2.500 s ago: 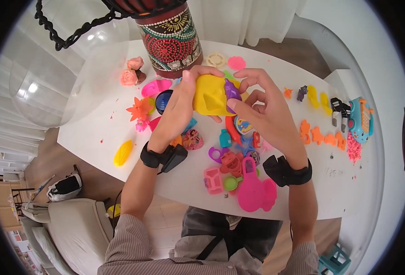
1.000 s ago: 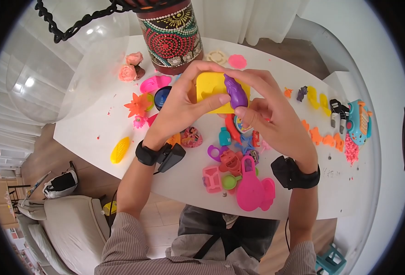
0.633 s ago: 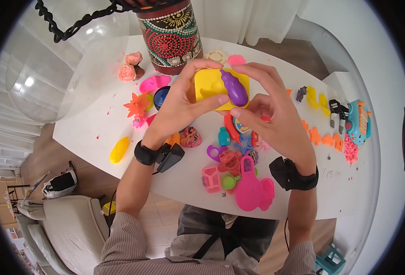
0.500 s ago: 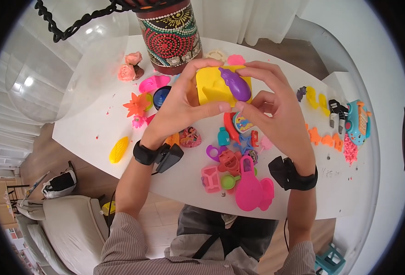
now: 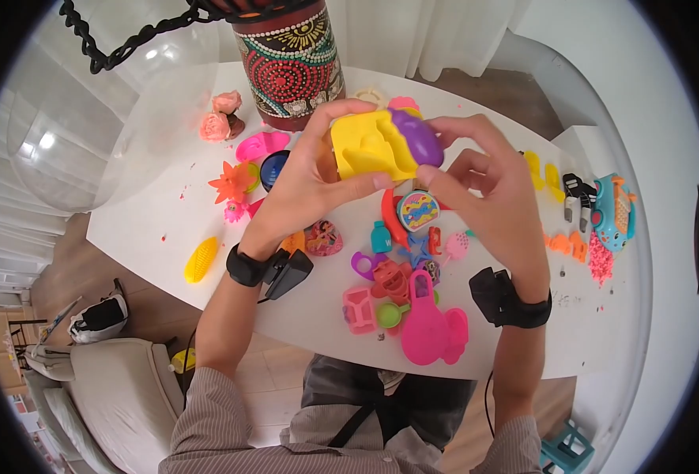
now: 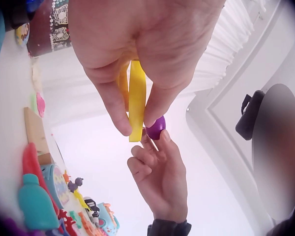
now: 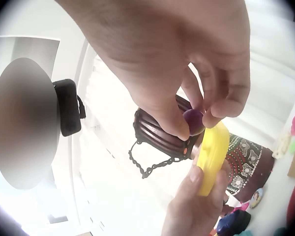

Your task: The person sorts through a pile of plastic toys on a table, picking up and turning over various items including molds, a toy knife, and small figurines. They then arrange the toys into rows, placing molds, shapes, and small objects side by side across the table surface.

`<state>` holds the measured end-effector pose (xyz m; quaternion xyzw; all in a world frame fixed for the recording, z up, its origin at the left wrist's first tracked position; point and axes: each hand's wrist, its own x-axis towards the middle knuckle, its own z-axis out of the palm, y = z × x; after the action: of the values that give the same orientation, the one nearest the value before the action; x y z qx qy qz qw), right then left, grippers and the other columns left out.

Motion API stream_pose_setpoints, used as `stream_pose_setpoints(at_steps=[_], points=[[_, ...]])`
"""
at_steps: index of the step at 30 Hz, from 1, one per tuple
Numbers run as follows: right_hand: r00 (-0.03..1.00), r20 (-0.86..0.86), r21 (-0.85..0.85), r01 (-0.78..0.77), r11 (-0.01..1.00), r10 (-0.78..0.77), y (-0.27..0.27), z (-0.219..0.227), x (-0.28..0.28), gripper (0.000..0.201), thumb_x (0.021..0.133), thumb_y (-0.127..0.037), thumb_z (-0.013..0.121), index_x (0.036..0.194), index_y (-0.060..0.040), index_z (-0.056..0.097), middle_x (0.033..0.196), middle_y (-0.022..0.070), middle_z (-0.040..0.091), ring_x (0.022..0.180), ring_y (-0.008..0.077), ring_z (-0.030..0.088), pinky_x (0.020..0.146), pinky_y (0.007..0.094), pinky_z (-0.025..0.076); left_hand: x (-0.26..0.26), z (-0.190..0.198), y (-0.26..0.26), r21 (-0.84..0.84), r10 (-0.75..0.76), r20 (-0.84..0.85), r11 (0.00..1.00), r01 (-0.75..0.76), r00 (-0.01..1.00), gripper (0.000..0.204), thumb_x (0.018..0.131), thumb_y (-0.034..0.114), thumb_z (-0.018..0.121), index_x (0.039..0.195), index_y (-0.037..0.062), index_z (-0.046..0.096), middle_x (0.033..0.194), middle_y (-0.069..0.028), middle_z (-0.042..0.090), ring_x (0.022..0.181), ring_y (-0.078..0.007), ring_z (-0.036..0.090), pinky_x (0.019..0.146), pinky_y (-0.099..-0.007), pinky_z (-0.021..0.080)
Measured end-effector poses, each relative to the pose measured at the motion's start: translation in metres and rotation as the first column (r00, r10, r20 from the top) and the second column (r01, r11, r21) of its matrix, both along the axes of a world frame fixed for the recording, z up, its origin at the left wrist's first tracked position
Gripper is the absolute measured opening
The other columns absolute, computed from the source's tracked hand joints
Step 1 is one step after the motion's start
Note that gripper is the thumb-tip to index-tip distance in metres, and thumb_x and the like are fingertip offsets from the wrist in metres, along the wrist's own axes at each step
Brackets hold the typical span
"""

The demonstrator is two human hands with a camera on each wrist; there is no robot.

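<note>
1. Your left hand [image 5: 306,186] grips the yellow mould [image 5: 361,146] at the upper middle of the head view, thumb on its lower edge and fingers behind; the left wrist view shows the slab edge-on, pinched between thumb and fingers.
2. Your right hand [image 5: 495,186] pinches the purple eggplant [image 5: 422,141] between thumb and fingertips, the gap between them narrow and filled by it.
3. The eggplant sits tilted at the mould's upper right, its narrow end overlapping the slab's corner in the head view; both things are held above the white table [image 5: 136,225].
4. Just below your hands, near the picture's centre, lie a round patterned case [image 5: 419,211], a red curved toy [image 5: 391,223] and a teal bottle [image 5: 380,238].
5. Lower down, a pink paddle-shaped toy [image 5: 423,332] lies beside a small green cup [image 5: 388,316].
6. At left, you have a yellow corn cob [image 5: 201,261] and an orange flower [image 5: 229,184].
7. A dotted drum [image 5: 286,75] stands at the upper middle; a blue toy [image 5: 610,207] and pink beads [image 5: 600,263] are at far right.
</note>
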<state>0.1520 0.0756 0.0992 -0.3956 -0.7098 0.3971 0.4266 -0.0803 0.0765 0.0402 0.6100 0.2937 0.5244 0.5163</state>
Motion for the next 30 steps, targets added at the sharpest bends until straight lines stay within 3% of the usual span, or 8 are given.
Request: stream_pose_setpoints(at_steps=[4,17,19,30], points=[[0.989,0.148,0.096,0.013,0.995,-0.027,0.000,-0.008,-0.006,0.042,0.087,-0.005,0.079,0.127,-0.0079,0.067,0.101,0.0035,0.058,0.064,0.0080,0.062,0.055,0.0245,0.048,0.000,-0.001,0.000,-0.004,0.001,0.000,1.000,-0.001,1.000,0.075,0.087,-0.006,0.078,0.150,0.0099,0.042,0.141,-0.0082,0.055,0.126,-0.0207,0.062,0.099,-0.0358,0.059],[0.994,0.098,0.110,0.041,0.993,-0.052,-0.004,-0.008,-0.018,0.044,0.086,-0.002,0.078,0.127,-0.0077,0.066,0.103,0.0056,0.058,0.063,0.0094,0.062,0.057,0.0247,0.049,0.001,-0.003,0.000,-0.013,-0.002,0.003,1.000,0.002,1.000,0.074,0.087,-0.005,0.079,0.149,0.0092,0.042,0.140,-0.0078,0.057,0.127,-0.0195,0.061,0.102,-0.0358,0.057],[0.994,0.089,0.122,0.051,0.991,-0.063,-0.004,-0.008,-0.019,0.043,0.085,-0.001,0.078,0.126,-0.0070,0.065,0.105,0.0064,0.059,0.063,0.0098,0.062,0.057,0.0248,0.050,0.001,0.001,-0.002,-0.058,-0.006,-0.011,0.998,0.006,1.000,0.072,0.091,-0.001,0.079,0.149,0.0110,0.038,0.135,-0.0084,0.058,0.124,-0.0169,0.061,0.103,-0.0338,0.053],[0.990,0.030,0.190,0.128,0.973,-0.136,-0.003,-0.018,-0.029,0.038,0.083,-0.003,0.081,0.118,-0.0072,0.066,0.104,0.0058,0.062,0.063,0.0110,0.061,0.057,0.0242,0.049,0.000,0.005,-0.006,-0.075,-0.014,-0.001,0.997,0.014,1.000,0.069,0.094,-0.001,0.076,0.149,0.0111,0.036,0.130,-0.0079,0.061,0.119,-0.0157,0.064,0.099,-0.0325,0.055]])
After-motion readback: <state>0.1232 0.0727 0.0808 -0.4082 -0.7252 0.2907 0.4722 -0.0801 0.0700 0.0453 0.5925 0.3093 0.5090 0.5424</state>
